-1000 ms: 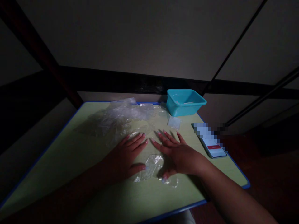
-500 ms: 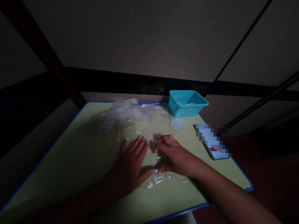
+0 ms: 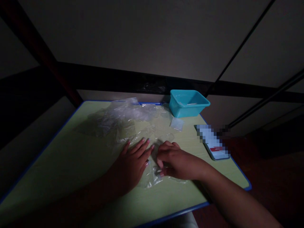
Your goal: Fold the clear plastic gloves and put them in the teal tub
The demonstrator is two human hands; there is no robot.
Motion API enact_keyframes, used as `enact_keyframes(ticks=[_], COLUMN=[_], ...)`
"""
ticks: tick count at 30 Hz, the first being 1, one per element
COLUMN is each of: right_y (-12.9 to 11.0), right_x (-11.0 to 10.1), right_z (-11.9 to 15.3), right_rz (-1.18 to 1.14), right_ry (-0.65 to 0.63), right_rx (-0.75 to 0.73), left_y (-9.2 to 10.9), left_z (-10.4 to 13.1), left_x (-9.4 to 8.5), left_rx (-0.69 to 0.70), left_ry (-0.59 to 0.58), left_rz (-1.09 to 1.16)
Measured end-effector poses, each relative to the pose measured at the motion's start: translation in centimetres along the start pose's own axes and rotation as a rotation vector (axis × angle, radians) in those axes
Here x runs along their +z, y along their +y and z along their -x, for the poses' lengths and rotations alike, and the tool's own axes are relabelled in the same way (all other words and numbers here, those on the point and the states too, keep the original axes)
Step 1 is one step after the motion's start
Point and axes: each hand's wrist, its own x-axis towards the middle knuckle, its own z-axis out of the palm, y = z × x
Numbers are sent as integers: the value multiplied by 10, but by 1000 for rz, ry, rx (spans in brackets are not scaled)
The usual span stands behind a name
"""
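Note:
A clear plastic bag (image 3: pixel 148 179) lies flat on the pale green table under and between my hands. My left hand (image 3: pixel 133 164) rests palm down on it with the fingers spread. My right hand (image 3: pixel 174 160) is bent over the bag's right part, thumb and curled fingers close together at the plastic; whether they pinch it is too dark to tell. Beyond my hands spreads a crumpled pile of clear plastic bags (image 3: pixel 128 115). A small white packet (image 3: pixel 177 123) lies to the right of the pile.
A turquoise basket (image 3: pixel 187 110) stands at the table's back right corner with something pale inside. A phone (image 3: pixel 212 142) lies by the right edge. The table (image 3: pixel 47 171) has a blue rim; a panelled wall rises behind it.
My left thumb has drawn in from the bag toward my left fingers. My right fingers have curled closer to the thumb. The view has shifted slightly.

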Motion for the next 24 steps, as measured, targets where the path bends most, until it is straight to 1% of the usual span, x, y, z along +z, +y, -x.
enact_keyframes(ticks=[4, 9, 10, 12, 14, 17, 21, 24], right_y=[-3, -5, -5, -5, -5, -6, -6, -4], right_x=[-7, -12, -13, -13, -13, -13, -11, -10], right_z=[2, 5, 5, 6, 5, 6, 7, 8], right_rz=[-62, -194, -208, -228, -246, -250, -254, -253], right_ry=[-65, -318, -374, -479, -550, -546, -533, -548], right_rx=[-27, -242, -252, -221, -180, -166, -253, -276], left_y=[-1, -1, -1, 0, -1, -1, -3, -3], left_z=[1, 0, -1, -1, -1, 0, 1, 2], left_x=[2, 1, 0, -2, -3, -6, -11, -11], left_rx=[2, 2, 3, 3, 0, -4, -4, -9], left_ry=[-15, -34, -46, -70, -79, -105, -205, -221], left_rz=[-19, -18, -24, -26, -9, 22, 42, 51])
